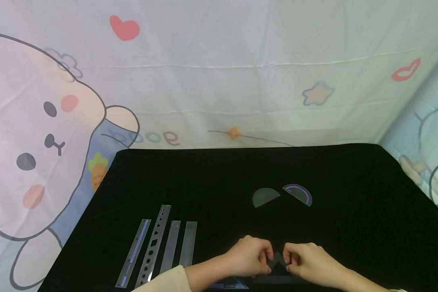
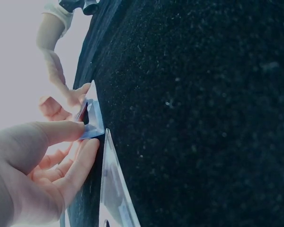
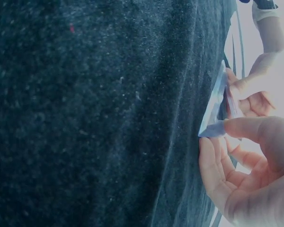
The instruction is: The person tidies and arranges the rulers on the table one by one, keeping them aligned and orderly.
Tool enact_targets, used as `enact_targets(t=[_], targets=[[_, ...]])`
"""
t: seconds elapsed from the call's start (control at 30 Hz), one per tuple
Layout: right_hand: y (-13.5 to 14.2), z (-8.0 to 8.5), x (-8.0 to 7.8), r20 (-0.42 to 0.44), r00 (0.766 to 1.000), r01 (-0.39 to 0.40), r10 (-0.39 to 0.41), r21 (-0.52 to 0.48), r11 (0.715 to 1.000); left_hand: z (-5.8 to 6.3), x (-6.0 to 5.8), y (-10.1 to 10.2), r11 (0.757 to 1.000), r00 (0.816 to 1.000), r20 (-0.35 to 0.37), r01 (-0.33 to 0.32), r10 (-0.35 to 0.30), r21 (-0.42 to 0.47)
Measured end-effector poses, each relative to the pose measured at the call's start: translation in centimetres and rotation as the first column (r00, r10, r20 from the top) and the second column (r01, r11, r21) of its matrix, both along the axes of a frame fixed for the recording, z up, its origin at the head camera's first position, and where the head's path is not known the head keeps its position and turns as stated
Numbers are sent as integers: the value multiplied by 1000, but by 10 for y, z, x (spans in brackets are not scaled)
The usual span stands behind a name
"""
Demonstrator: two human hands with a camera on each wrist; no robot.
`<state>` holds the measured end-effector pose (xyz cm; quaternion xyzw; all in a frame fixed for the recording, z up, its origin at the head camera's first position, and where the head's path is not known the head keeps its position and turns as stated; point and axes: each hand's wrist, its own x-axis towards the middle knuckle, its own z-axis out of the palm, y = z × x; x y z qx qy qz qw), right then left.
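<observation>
A clear triangular set square [image 1: 277, 280] with a cut-out middle lies between my two hands, low in the head view. My left hand [image 1: 249, 256] pinches its left side between thumb and fingertips. On the opposite side, my right hand [image 1: 312, 261] pinches it the same way. Both wrist views show the thumb on one face of the set square [image 2: 95, 113] and the fingers at its edge. A second set square [image 1: 229, 285] with blue markings lies on the black cloth, partly hidden by my left forearm.
Left of my hands lie a ruler with a blue strip [image 1: 133, 253], a stencil ruler with cut-out shapes [image 1: 154, 243] and two plain clear rulers [image 1: 170, 245]. Farther back are a clear protractor [image 1: 265, 197] and a purple-marked protractor [image 1: 298, 194]. A printed curtain [image 1: 219, 89] hangs behind the table.
</observation>
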<state>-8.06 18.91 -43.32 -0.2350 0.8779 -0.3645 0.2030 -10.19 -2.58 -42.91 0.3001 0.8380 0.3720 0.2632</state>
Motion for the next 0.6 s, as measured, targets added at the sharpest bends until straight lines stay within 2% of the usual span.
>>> enact_targets(t=[0.13, 0.37, 0.6], targets=[[1, 0, 1, 24, 1000, -13, 13, -12, 1000, 1, 1, 1, 1000, 1000, 3, 18, -18, -19], [2, 0, 2, 45, 999, -22, 22, -11, 1000, 3, 2, 3, 995, 995, -77, 60, -66, -80], [3, 1, 2, 61, 998, -30, 29, 8, 1000, 3, 2, 4, 988, 989, -105, 87, -100, -126]])
